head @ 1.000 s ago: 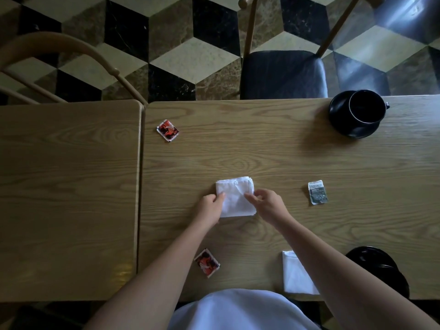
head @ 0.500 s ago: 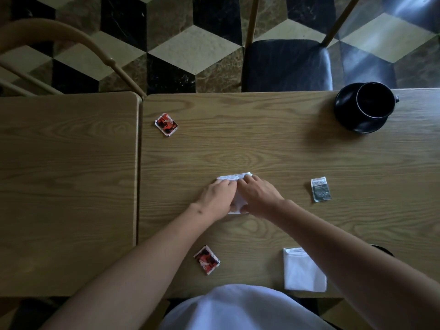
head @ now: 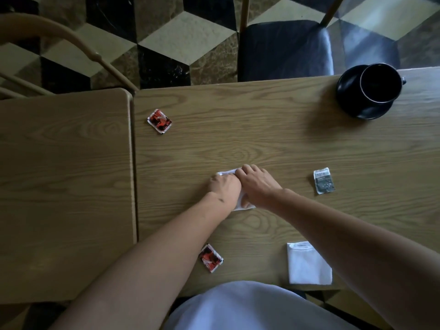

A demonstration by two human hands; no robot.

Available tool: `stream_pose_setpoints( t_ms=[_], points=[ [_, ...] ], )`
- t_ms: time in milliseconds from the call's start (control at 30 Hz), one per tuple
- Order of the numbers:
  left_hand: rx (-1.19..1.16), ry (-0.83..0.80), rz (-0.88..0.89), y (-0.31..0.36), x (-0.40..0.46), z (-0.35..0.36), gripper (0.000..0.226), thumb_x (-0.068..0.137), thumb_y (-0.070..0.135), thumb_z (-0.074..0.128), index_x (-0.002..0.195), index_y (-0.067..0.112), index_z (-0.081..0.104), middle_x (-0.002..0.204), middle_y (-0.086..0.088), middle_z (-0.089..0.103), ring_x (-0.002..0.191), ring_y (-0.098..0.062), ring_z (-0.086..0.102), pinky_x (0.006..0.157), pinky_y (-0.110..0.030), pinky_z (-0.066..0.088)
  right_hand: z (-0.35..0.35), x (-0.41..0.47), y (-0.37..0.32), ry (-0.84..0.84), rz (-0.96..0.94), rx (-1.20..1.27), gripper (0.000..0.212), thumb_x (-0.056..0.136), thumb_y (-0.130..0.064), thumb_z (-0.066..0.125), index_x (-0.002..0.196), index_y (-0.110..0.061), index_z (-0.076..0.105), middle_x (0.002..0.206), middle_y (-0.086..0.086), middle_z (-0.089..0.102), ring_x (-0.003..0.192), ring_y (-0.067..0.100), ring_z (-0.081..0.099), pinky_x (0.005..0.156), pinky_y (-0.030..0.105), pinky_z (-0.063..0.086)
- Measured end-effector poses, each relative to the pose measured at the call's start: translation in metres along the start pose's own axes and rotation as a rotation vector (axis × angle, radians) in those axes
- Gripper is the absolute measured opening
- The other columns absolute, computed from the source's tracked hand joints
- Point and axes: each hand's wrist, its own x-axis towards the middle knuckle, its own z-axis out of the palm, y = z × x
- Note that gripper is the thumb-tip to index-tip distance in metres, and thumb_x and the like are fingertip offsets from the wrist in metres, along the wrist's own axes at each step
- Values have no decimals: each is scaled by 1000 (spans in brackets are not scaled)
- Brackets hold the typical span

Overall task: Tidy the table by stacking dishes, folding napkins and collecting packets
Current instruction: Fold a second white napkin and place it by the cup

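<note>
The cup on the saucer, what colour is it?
Black, like its saucer; the cup shows in the head view.

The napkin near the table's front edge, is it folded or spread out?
Folded. The white napkin lies as a compact square with layered edges along its top, flat on the table, no hand touching it.

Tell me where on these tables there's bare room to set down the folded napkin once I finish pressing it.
The whole left wooden table is bare. Wide bare wood also lies between the far red sauce packet and the black cup on its saucer. It is crowded nearer you: both hands on the white napkin, the grey packet, the near red packet and the folded white napkin.
</note>
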Motion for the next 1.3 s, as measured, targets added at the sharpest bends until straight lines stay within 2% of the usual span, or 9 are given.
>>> stream_pose_setpoints(
  t_ms=[100, 233, 333, 400, 500, 633, 767, 933, 1300],
  points=[
    [-247, 78, -85, -7, -13, 8, 32, 87, 21, 63, 117, 10, 59, 126, -10, 59, 121, -28, 53, 100, -34, 41, 12, -15, -5, 118, 114, 215, 64, 68, -30, 83, 122, -15, 51, 121, 5, 51, 114, 28, 48, 92, 39, 46],
    [-997, 319, -559, -20, -46, 31, 19, 80, 11, 63, 98, 8, 59, 108, -13, 57, 101, -30, 56, 90, -35, 47, 44, -52, -20, 449, 592, 783, 47, 75, -37, 81, 106, -12, 56, 103, 0, 54, 98, 18, 49, 84, 31, 41],
    [-1466, 230, -643, -18, -54, 28, 9, 79, 4, 65, 79, 6, 56, 72, -6, 50, 65, -18, 47, 48, -19, 38, 44, -57, -27, 364, 857, 1001, 43, 76, -46, 78, 97, -18, 52, 90, -6, 58, 91, 19, 60, 83, 38, 49],
    [-1531, 149, -626, -15, -57, 22, 13, 83, 8, 69, 91, -2, 63, 79, -10, 58, 71, -18, 52, 51, -21, 37, 34, -54, -29, 255, 873, 1064, 38, 77, -44, 76, 93, -15, 58, 80, -6, 59, 78, 18, 60, 69, 32, 49],
    [-1601, 49, -575, -13, -65, 20, 24, 87, 6, 68, 103, -12, 65, 95, -17, 64, 85, -21, 58, 68, -29, 43, 22, -62, -27, 141, 865, 1206, 29, 76, -28, 73, 92, -4, 70, 75, 4, 61, 58, 17, 54, 44, 21, 37],
    [-1793, -19, -433, -2, -84, -4, 10, 88, -7, 56, 86, 2, 58, 90, -17, 61, 78, -25, 58, 67, -33, 45, -3, -94, -17, 191, 813, 1322, 14, 77, -19, 75, 81, -11, 63, 70, 2, 52, 59, 15, 48, 54, 23, 38],
    [-2087, -157, -156, 31, -104, -32, 32, 90, -10, 47, 119, 0, 48, 101, -21, 60, 84, -31, 60, 66, -37, 52, -21, -147, -4, 235, 785, 1755, 19, 78, -10, 76, 95, -7, 67, 82, 9, 51, 74, 20, 53, 66, 29, 47],
    [-2063, -219, 136, 86, -132, -75, 33, 89, -14, 42, 110, 9, 53, 90, -14, 62, 59, -19, 66, 43, -24, 50, -53, -218, 24, 492, 678, 1965, 26, 78, -8, 77, 102, -4, 72, 84, 7, 63, 73, 16, 62, 65, 23, 47],
    [-1902, -224, 487, 185, -156, -141, 57, 84, -9, 40, 131, 21, 53, 119, -15, 66, 93, -32, 66, 76, -44, 55, -105, -298, 84, 706, 492, 2059, 27, 91, -29, 64, 115, -16, 64, 83, 2, 68, 66, 13, 67, 51, 23, 54]
  ],
)
